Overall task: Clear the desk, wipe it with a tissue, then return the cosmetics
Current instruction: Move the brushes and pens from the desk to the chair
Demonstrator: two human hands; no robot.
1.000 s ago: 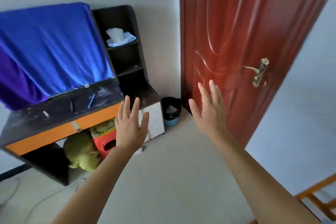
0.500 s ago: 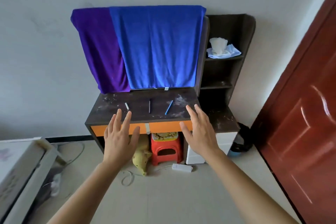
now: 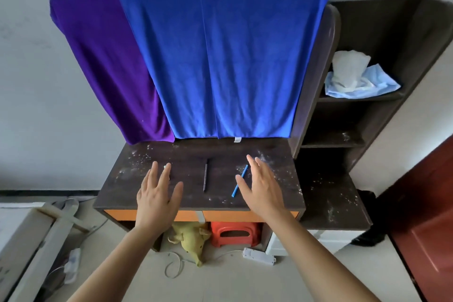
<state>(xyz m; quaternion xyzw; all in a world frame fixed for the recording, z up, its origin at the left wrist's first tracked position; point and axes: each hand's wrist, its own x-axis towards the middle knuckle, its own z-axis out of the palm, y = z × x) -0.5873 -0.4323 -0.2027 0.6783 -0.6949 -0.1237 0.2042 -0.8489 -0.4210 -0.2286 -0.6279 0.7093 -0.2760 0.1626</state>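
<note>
Left hand, right hand: bare. Left forearm, right forearm: bare down to the lower edge of view.

I see the dusty dark desk holding a black pencil and a blue pencil, lying apart; tissues sit on the side shelf.

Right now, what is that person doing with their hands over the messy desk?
A person holds both open hands over a dusty dark desk, gripping nothing. The left hand is by a small white item, and the right hand is beside a blue stick. A thin black stick lies between them. Nothing is cleared yet. The tissues sit on the side shelf.
</note>
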